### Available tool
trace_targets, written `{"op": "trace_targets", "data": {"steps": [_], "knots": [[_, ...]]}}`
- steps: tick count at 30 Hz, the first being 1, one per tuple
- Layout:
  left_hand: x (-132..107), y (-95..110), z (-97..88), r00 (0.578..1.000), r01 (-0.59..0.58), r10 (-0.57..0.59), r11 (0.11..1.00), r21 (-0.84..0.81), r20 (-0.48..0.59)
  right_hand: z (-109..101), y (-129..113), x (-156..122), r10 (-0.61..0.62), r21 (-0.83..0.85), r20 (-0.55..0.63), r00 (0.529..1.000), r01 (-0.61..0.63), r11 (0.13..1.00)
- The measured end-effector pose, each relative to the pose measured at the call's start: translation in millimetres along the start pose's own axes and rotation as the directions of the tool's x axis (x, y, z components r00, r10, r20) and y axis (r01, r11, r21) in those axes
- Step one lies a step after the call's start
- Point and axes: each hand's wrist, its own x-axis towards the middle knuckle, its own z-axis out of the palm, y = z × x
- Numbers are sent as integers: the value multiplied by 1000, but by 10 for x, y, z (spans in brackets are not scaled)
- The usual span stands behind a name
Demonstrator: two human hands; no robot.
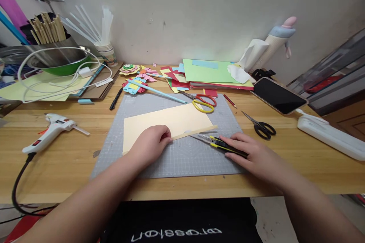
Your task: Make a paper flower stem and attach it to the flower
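Note:
A cream sheet of paper [168, 121] lies on the grey cutting mat [182, 155] in the middle of the wooden desk. My left hand [151, 144] rests on the sheet's near edge, fingers curled round the end of a thin cream strip [196, 131] cut from it. My right hand [251, 153] lies on the mat to the right, fingers wrapped over a yellow and black utility knife [219, 143]. A clear ruler [201, 136] lies just beside the knife's blade end.
Red and yellow scissors [203, 103] and black scissors [262, 127] lie near the mat. A glue gun [49, 131] sits at left, a phone [278, 95] and a white box [330, 136] at right. Coloured paper sheets [211, 74] and paper flowers [137, 79] line the back.

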Motion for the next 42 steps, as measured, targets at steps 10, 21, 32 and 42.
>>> {"op": "trace_targets", "data": {"steps": [10, 21, 32, 42], "knots": [[17, -93, -30, 999, -32, 32, 999, -27, 4, -99, -36, 191, -89, 87, 106, 990, 80, 993], [43, -120, -19, 998, -68, 68, 998, -5, 17, -154, -121, 293, -150, 131, 202, 968, 125, 983], [38, -114, -31, 997, -71, 71, 997, -12, 24, -152, -321, 338, -160, 160, 251, 955, 122, 979], [16, -88, -43, 999, -31, 32, 999, -31, 26, -146, -358, 260, -116, 154, 245, 963, 80, 985]]}}
